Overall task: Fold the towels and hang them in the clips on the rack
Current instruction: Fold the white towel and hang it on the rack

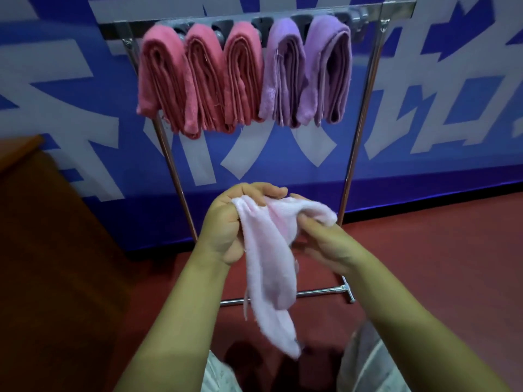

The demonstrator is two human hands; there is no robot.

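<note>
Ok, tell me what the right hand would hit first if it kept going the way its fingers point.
The right hand points up-left across the pale towel, so it would likely meet the left hand first; depth is unclear.

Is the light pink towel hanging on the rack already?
No, the light pink towel is held in both hands, left hand and right hand, below the rack.

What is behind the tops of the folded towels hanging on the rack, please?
Grey clips on the rack's metal bar show between the towels; where they grip the cloth is covered.
</note>
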